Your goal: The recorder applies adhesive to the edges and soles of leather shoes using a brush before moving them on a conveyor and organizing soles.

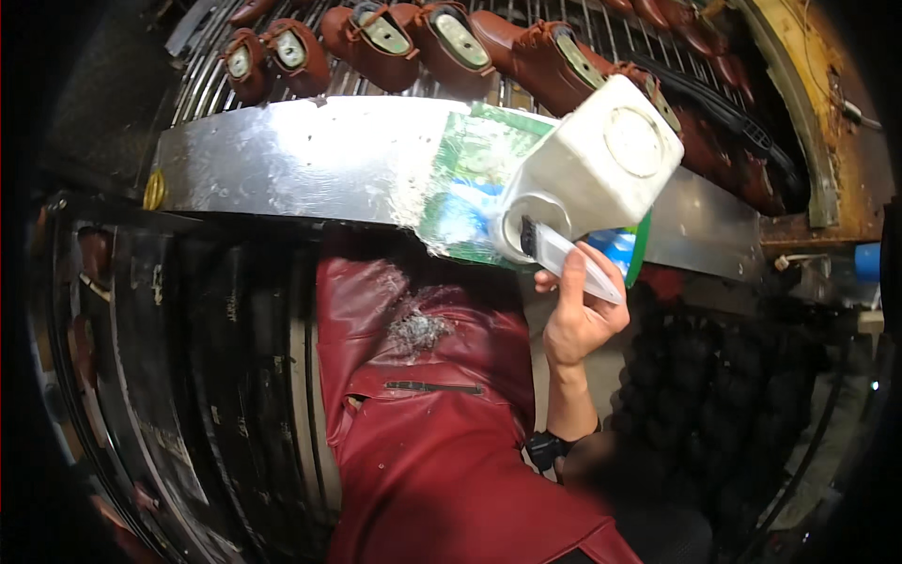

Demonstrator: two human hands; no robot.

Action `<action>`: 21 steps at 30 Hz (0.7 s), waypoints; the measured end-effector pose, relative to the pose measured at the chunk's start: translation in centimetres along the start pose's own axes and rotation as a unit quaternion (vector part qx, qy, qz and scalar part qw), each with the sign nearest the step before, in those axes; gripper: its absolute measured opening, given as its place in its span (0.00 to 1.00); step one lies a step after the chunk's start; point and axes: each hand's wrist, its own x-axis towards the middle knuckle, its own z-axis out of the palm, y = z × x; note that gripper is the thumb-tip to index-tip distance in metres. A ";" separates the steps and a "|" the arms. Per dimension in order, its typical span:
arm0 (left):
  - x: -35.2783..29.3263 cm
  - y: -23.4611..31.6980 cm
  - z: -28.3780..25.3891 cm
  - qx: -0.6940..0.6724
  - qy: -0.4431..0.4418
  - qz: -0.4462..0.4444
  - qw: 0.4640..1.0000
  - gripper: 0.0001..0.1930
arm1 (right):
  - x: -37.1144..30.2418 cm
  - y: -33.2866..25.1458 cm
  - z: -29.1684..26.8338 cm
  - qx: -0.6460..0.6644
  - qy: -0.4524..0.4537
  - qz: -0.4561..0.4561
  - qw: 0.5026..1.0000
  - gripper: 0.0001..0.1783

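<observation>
1. A metal shelf [282, 160] runs across the bench in front of the person, its steel dull and flecked with dried white smears.
2. A green printed sheet [470, 179] lies on the shelf, crusted with the same white residue along its near edge.
3. A white plastic jug [592, 169] rests tipped on that sheet, its round cap facing up and to the right.
4. The right hand [578, 315] is closed around a small brush [564, 256], whose dark bristles sit at the jug's low opening.
5. The left hand is out of sight, so I cannot tell its grip.
6. Behind the shelf, brown leather boots [442, 42] stand in a row on a wire rack [207, 85].
7. A dark red apron [432, 423] hangs below, spotted with white.
</observation>
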 end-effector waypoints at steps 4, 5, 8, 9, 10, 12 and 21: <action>-6.2 -5.1 -4.3 -0.170 0.056 -0.008 0.984 0.35 | 1.5 1.9 0.1 -0.268 -0.089 -0.177 0.943 0.09; -5.9 -5.7 -4.3 -0.210 0.071 -0.010 0.975 0.35 | 1.3 1.9 0.4 -0.282 -0.092 -0.193 0.935 0.09; -13.0 7.7 7.4 -0.333 0.123 -0.031 0.934 0.36 | -0.6 2.2 1.9 -0.231 -0.062 -0.074 0.968 0.09; -12.4 8.2 7.5 -0.368 0.132 -0.034 0.920 0.37 | -0.3 1.6 2.2 -0.120 -0.014 0.032 0.992 0.09; -11.6 6.7 10.9 -0.108 0.003 0.268 0.957 0.36 | -0.4 1.0 2.9 -0.002 0.028 0.132 0.991 0.09; -10.3 10.5 13.2 -0.248 -0.070 0.064 0.964 0.33 | -0.1 -0.3 2.8 0.095 0.033 0.251 0.963 0.10; -8.4 8.9 25.4 -0.034 -0.108 0.551 0.827 0.16 | -2.2 1.2 6.1 0.162 -0.207 0.328 0.907 0.13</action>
